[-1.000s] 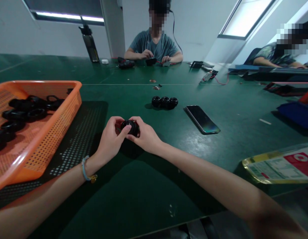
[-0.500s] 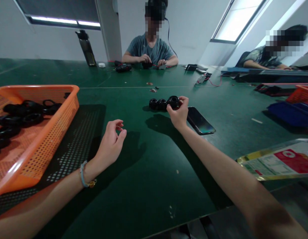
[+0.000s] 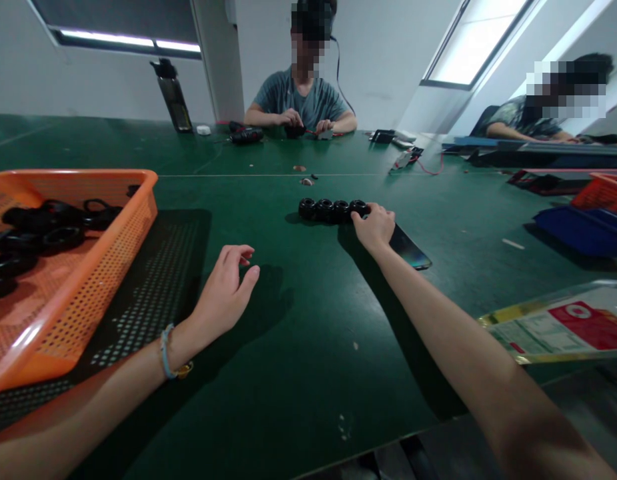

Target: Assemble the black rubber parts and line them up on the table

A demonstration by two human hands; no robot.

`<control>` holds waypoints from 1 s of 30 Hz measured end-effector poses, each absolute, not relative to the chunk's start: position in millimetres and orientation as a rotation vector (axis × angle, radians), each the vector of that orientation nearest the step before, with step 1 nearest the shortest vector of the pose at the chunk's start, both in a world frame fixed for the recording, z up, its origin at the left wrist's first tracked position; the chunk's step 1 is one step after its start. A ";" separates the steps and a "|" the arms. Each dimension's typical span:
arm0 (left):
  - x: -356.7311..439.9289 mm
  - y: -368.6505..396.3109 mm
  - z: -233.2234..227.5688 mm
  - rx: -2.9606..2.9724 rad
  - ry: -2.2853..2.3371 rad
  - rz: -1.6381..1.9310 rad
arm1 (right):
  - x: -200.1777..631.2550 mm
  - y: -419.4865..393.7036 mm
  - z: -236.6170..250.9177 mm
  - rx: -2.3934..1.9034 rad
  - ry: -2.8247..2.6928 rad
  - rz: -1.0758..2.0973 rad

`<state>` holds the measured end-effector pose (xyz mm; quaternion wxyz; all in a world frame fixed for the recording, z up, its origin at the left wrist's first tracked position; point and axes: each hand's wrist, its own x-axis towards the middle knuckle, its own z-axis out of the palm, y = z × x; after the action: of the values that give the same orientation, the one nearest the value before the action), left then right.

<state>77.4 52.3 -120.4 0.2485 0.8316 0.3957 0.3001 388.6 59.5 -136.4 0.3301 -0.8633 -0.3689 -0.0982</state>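
Several black ring-shaped parts [image 3: 324, 210] stand side by side in a short row on the green table. At the row's right end, my right hand [image 3: 376, 227] has its fingers and thumb around the last black ring-shaped part [image 3: 358, 206], which rests in line with the others. Part of a dark phone [image 3: 409, 249] shows beneath that hand; its far end is covered. My left hand [image 3: 228, 287] hovers over the table with fingers slightly curled and thumb apart, holding nothing. To its left, an orange basket [image 3: 116, 250] contains more black parts [image 3: 63, 223], some with ring openings.
A clear tray with a printed label [image 3: 553, 327] lies at the right front edge. Farther right are a blue bin [image 3: 583, 230] and an orange bin [image 3: 606, 193]. A person in a grey-blue shirt [image 3: 301, 100] works across the table, near a bottle [image 3: 172, 97]; another person sits far right.
My right hand has lowered the black ring-shaped part and moved slightly right, setting it at the row's end. My left hand has shifted a little to the right.
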 end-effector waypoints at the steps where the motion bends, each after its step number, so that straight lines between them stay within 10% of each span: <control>1: 77.5 52.2 -120.7 2.276 1.078 0.813 | 387.9 59.6 -136.4 -2.267 -0.970 -0.258; 20: 74.1 17.7 -92.6 3.290 0.517 0.491 | 339.5 54.8 -135.6 -1.739 -1.568 -0.785; 30: 13.7 37.7 2.5 2.919 1.886 0.094 | 249.6 55.4 -135.5 -1.188 -1.976 -0.750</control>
<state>13.7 37.7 2.5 -0.1666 0.8278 0.5350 0.0268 249.6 55.4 -135.5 0.3506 -0.4589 -0.7633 -0.2896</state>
